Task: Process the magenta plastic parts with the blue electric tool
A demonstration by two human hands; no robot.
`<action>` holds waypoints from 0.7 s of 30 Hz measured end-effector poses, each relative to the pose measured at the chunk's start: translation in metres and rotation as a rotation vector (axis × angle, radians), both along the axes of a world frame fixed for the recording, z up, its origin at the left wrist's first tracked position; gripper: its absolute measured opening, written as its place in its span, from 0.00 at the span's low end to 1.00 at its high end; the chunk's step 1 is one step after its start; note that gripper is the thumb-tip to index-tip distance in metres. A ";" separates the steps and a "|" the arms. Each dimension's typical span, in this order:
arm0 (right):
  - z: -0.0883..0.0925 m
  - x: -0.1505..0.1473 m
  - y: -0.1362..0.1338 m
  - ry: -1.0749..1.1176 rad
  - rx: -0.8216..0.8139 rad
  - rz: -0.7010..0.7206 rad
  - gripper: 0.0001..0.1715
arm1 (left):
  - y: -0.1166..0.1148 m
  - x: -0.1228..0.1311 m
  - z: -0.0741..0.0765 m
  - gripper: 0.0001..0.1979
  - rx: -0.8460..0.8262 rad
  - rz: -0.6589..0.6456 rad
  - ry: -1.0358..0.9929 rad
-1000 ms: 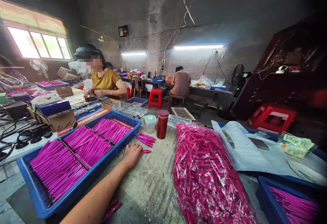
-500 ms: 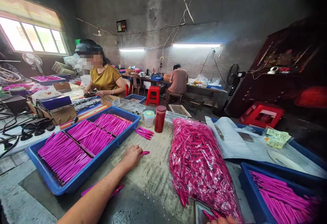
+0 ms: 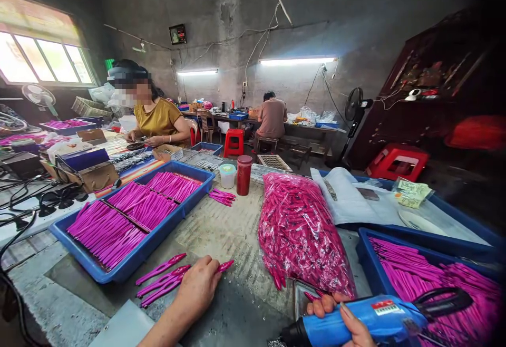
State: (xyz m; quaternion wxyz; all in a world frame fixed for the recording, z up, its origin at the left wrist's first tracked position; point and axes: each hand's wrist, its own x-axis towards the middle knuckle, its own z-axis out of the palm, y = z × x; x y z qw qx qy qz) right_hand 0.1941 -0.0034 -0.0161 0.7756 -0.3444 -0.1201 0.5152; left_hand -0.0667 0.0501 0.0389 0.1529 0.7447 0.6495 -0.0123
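Note:
My left hand [image 3: 200, 286] rests low over the table, fingers closed on a slim magenta piece [image 3: 225, 267] whose glossy pointed tip sticks out to the right. Beside the wrist lie several similar magenta pieces [image 3: 164, 282] with forked shafts. In the lower right, my right hand [image 3: 354, 327] is wrapped round a blue heat gun [image 3: 379, 316] with a black nozzle, which points to the lower left. Just behind that hand is a clear bag [image 3: 304, 231] full of small magenta tips, with a few loose ones near its mouth.
A blue tray [image 3: 105, 276] of magenta shafts stands at left; another blue tray [image 3: 366, 254] of them stands at right. A red canister [image 3: 244, 175] and a small lidded tub [image 3: 227, 176] stand behind. One person sits across at left, another farther back.
My right hand has come up from the bottom edge with the blue heat gun. My left hand appears lower in view, with the magenta piece in its fingers.

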 end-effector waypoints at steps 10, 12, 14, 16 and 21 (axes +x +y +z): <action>0.030 -0.024 -0.001 -0.012 -0.059 -0.135 0.20 | -0.001 0.005 -0.015 0.11 0.014 0.059 0.028; 0.030 -0.023 -0.001 -0.006 -0.063 -0.138 0.20 | -0.001 0.004 -0.016 0.11 0.028 0.063 0.018; 0.029 -0.023 -0.002 -0.024 -0.052 -0.145 0.19 | -0.002 0.004 -0.015 0.10 0.039 0.070 0.009; 0.029 -0.023 -0.002 -0.037 -0.046 -0.150 0.19 | -0.001 0.004 -0.015 0.10 0.045 0.079 0.007; 0.035 -0.026 -0.002 0.012 -0.086 -0.167 0.21 | 0.001 0.002 -0.015 0.07 0.052 0.089 -0.024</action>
